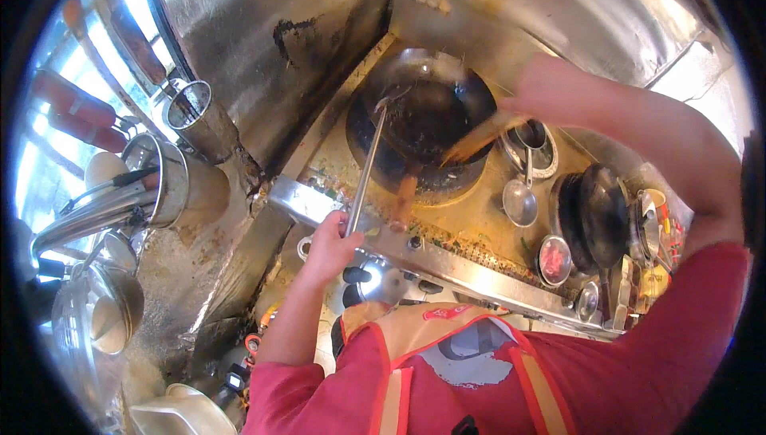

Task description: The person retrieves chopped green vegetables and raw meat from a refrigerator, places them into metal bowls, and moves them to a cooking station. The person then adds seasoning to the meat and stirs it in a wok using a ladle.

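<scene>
A dark wok (431, 112) sits tilted on a round black burner ring, its wooden handle (404, 196) pointing toward me. My left hand (332, 243) is closed around the metal shaft of a long-handled utensil (368, 178), whose far end rests at the wok's left side. My right hand (532, 94) is blurred and reaches over the wok's right rim. It grips a bamboo wok brush or similar wooden tool (479, 139), whose lower end is at the wok's near right side. The wok's inner bottom looks dark, with some wet shine.
A ladle (520, 203) and metal bowls stand right of the burner, beside a small bowl of pink food (555, 260) and dark pans (604, 214). Steel containers (185, 184) with utensils stand left. Food scraps lie along the stove's front metal edge (467, 276). Metal walls enclose the corner.
</scene>
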The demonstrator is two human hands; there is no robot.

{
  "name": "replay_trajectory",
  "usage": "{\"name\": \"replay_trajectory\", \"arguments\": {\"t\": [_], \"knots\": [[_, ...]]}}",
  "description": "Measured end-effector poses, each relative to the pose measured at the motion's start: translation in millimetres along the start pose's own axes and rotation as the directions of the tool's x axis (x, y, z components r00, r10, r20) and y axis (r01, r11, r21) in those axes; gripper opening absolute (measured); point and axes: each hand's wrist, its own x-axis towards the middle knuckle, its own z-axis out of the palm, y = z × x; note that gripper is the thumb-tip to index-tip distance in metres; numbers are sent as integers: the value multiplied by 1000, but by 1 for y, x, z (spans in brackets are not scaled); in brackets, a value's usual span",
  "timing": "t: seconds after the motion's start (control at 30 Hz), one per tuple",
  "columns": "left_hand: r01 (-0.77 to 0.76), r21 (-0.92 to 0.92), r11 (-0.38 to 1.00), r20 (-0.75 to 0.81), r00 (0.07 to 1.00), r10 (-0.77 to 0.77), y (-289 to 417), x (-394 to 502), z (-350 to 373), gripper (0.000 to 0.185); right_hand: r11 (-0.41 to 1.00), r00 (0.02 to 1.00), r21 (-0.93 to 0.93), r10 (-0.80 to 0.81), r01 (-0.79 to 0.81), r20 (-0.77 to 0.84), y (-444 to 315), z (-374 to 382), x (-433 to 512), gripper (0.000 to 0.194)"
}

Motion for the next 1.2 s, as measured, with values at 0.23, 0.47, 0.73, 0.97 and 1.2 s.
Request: {"name": "replay_trajectory", "arguments": {"t": [0.23,0.47,0.73,0.97,1.2], "knots": [[-34,-5,999,47,998,34,-3,-6,-2,26,996,988,12,87,-89,129,-34,28,80,9],[-34,-96,995,87,995,42,4,-5,-2,21,973,984,160,151,-165,96,-17,55,57,18],[-4,-71,997,87,996,10,11,-6,-12,23,973,953,190,71,-131,294,-8,5,12,24],[7,-159,987,123,992,13,14,-3,-4,21,938,973,261,221,-229,59,-15,71,17,30],[-10,-125,992,94,995,22,17,-3,4,21,920,943,292,177,-260,283,-10,56,-28,42]]}}
